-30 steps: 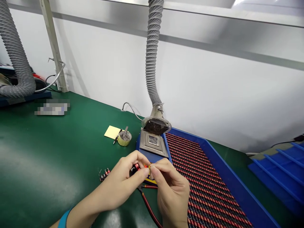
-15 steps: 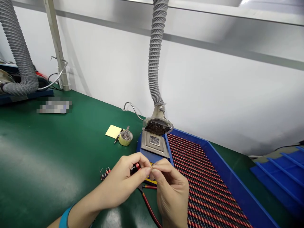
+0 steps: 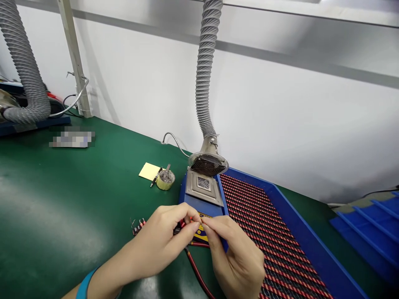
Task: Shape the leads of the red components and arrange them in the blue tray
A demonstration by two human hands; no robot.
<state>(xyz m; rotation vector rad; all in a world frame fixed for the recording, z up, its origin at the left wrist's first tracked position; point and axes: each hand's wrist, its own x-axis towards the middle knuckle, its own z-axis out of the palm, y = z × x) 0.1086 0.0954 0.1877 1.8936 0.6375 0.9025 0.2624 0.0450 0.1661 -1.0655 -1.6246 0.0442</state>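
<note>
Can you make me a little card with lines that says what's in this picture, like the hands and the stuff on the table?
Left hand: pinching a small red-and-black part
Right hand: fingertips close beside that part
Below hands: red wire
Right side: blue tray with red-and-black rows
Ahead: metal plate under gray hose
Left side: yellow note, pen, tape roll
Wrist: blue band

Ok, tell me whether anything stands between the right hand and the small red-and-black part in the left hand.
Nothing visible does. The right hand is right beside the small red-and-black part held in the left hand. The fingers partly hide the gap, so something tiny there cannot be ruled out.
</note>
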